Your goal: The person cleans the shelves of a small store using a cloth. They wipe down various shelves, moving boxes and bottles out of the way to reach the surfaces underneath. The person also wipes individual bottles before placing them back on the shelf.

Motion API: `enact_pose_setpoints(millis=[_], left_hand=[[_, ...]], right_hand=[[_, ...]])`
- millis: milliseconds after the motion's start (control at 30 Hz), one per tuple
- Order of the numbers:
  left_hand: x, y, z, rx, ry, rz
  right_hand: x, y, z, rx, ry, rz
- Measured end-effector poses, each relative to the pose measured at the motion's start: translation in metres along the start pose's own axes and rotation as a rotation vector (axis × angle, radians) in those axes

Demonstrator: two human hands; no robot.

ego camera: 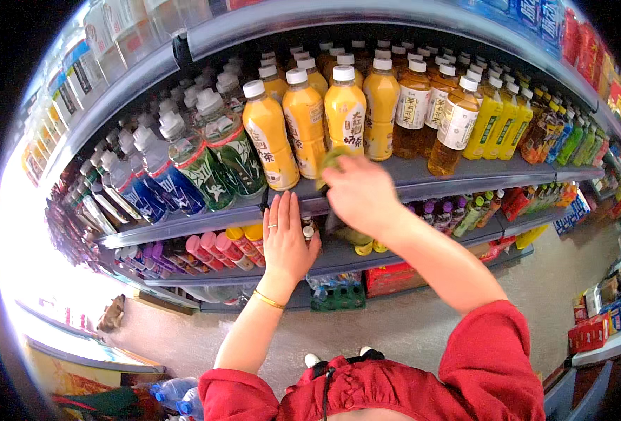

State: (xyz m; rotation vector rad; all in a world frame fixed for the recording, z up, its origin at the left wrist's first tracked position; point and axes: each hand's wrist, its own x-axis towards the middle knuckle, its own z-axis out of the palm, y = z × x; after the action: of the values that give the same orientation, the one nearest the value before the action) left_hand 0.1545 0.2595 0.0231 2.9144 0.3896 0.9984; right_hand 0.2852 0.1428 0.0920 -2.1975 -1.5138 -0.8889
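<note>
My left hand rests with straight fingers against the front edge of the middle shelf. It holds nothing, and its thumb stands apart from the fingers. My right hand grips a yellow-green cloth, which is slightly blurred. The cloth is at the base of an orange milk-tea bottle with a white cap and partly covers it. Just above my left fingertips stands another orange bottle, and a third orange bottle is between these two.
Green-labelled bottles line the shelf to the left. Tea bottles and yellow cartons stand to the right. On the lower shelf are pink-capped containers. A green crate sits near the floor. An animal lies at left.
</note>
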Motion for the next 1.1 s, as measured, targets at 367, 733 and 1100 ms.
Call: enact_pose_setpoints(millis=[367,733,1100], left_hand=[[0.002,-0.005,-0.01,0.029,0.024,0.035],[-0.004,-0.024,-0.012,0.029,-0.026,0.089],[-0.007,-0.028,-0.01,-0.044,0.036,0.152]], right_hand=[[0.02,-0.02,0.022,-0.132,-0.333,0.107],[0.03,-0.023,-0.03,0.17,0.188,0.308],[0.12,0.028,-0.064,-0.414,0.294,0.556]])
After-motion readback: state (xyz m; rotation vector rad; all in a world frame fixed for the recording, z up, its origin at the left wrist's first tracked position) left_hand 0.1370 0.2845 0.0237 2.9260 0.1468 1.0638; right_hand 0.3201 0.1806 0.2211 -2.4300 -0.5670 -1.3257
